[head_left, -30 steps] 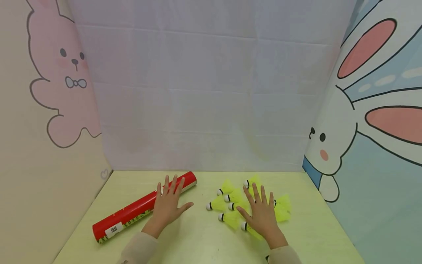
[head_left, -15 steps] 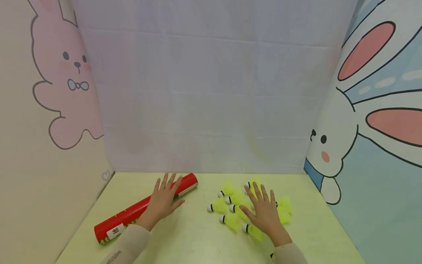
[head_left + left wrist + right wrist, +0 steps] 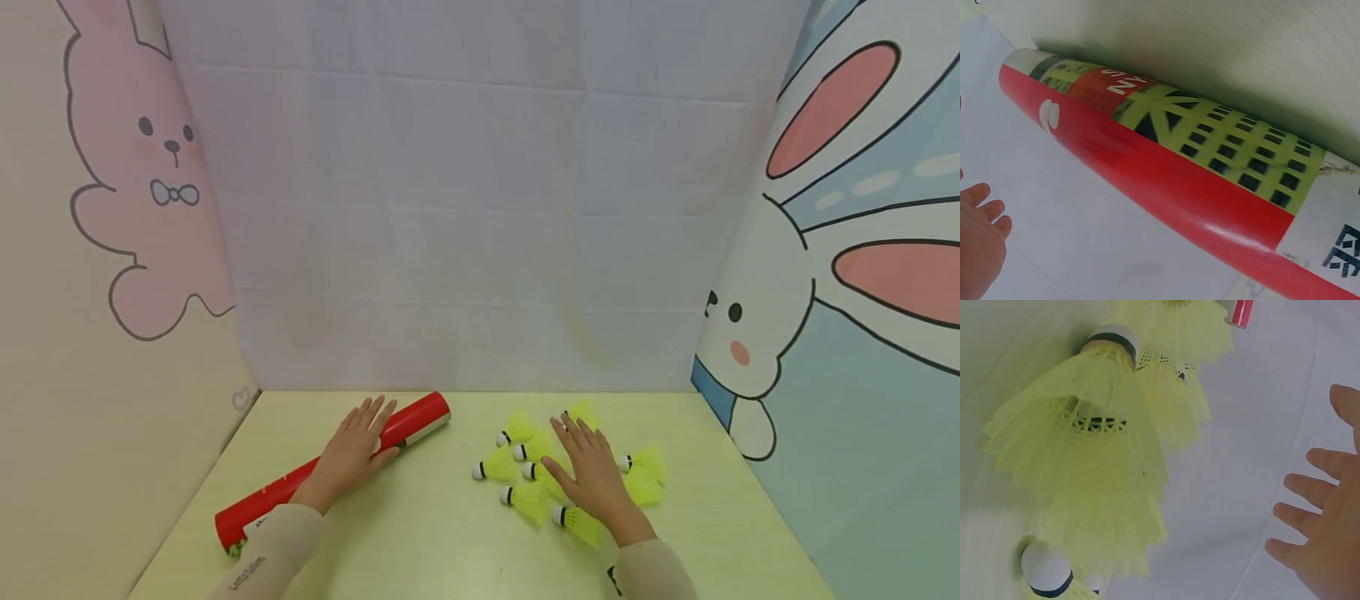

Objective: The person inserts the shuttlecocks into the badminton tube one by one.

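Observation:
On the left of the table lies a long red tube point(image 3: 277, 498) with a green-and-black patterned strip, set at a slant. Over its middle my left hand point(image 3: 348, 454) spreads with straight fingers; in the left wrist view the tube point(image 3: 1166, 169) shows apart from the fingertips point(image 3: 1002, 226). Several yellow shuttlecocks point(image 3: 495, 465) with white cork bases lie in a loose group at the right. Above that group hovers my right hand point(image 3: 594, 475), fingers extended and holding nothing. Shuttlecocks point(image 3: 1085, 444) fill the left of the right wrist view, away from the hand.
The pale wooden table point(image 3: 450, 550) meets a white cloth backdrop point(image 3: 465, 208) behind. Walls with rabbit drawings stand at the left point(image 3: 142, 250) and right point(image 3: 862, 417). One shuttlecock pair point(image 3: 643, 475) lies farthest right.
My left hand has shifted left along the tube, its fingers drawing closer together. The right hand has stayed over the shuttlecocks with small shifts. Tube and shuttlecocks have not moved.

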### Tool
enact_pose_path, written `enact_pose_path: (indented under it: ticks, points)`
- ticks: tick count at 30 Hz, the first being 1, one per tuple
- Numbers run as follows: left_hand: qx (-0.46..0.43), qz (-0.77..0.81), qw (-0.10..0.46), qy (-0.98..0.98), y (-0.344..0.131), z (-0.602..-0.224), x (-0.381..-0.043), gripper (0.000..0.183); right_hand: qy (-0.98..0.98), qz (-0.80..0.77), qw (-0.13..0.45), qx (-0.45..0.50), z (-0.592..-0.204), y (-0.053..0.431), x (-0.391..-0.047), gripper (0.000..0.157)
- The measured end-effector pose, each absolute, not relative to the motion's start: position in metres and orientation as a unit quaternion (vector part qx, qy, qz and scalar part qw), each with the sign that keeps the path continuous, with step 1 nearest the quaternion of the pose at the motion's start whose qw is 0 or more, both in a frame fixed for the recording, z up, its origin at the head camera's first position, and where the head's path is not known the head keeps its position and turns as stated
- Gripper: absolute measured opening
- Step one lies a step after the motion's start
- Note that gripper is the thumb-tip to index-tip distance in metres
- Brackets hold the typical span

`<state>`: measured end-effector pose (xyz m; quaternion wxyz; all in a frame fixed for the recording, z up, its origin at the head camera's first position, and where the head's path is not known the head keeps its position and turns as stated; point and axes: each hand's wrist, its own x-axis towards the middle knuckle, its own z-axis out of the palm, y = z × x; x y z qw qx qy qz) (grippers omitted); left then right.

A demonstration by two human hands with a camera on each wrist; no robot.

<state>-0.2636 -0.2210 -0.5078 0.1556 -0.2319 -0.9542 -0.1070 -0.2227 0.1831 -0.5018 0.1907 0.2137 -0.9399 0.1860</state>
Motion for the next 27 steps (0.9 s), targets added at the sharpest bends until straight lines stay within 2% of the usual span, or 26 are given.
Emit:
enact_pose_path:
  ticks: [3, 13, 20, 27]
  points:
    - [-0.232, -0.115, 0.152, -0.954, -0.228, -0.512, -0.265, 0.081, -0.933, 0.207, 0.194, 0.22, -0.505, 0.179, -0.226, 0.064]
    - [-0.257, -0.117, 0.169, -0.944, -0.242, -0.528, -0.273, 0.078, -0.927, 0.264, 0.149, 0.222, -0.513, 0.164, -0.234, 0.061]
    - [-0.255, -0.112, 0.126, -0.952, -0.249, -0.541, -0.279, 0.079, -0.931, 0.281, 0.093, 0.214, -0.516, 0.154, -0.238, 0.059]
    - [-0.254, -0.112, 0.11, -0.954, -0.252, -0.551, -0.281, 0.08, -0.931, 0.294, 0.04, 0.213, -0.52, 0.149, -0.242, 0.06]
